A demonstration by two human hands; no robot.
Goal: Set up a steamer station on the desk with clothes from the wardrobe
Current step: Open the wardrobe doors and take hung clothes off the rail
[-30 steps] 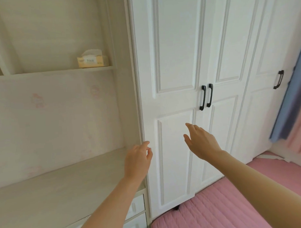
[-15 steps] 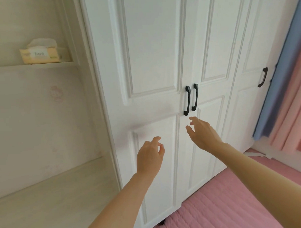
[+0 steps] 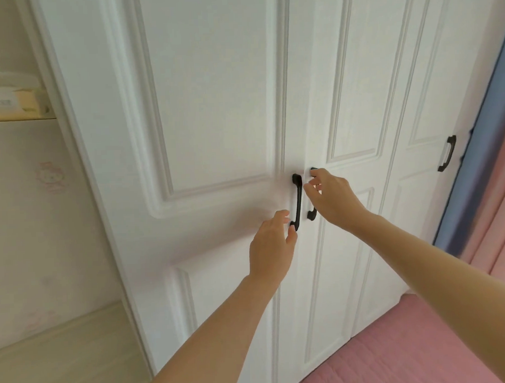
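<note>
This is a bedroom with a big white wardrobe that fills most of the view. Left of the wardrobe, a tissue box sits on a shelf. It has a label, but the label is too blurry to read. Left of the wardrobe and lower down is the pale desk.

The wardrobe doors are closed, so the clothes are hidden inside. No steamer shows. In the middle of the wardrobe two black handles stand straight up and down, side by side.

The left hand is at the bottom end of the left handle. Its fingers are bent but not yet wrapped around the bar. The thumb is right at the handle's foot.

The right hand is higher up and covers the middle of the right handle. Its fingers curl toward the bar, but I cannot tell if they grip it.

Each hand is next to its own handle, so I think each door will be pulled out and away from the other.

On the right side of the wardrobe is one more black handle. Right of the wardrobe hangs a blue curtain. No other writing shows.
</note>
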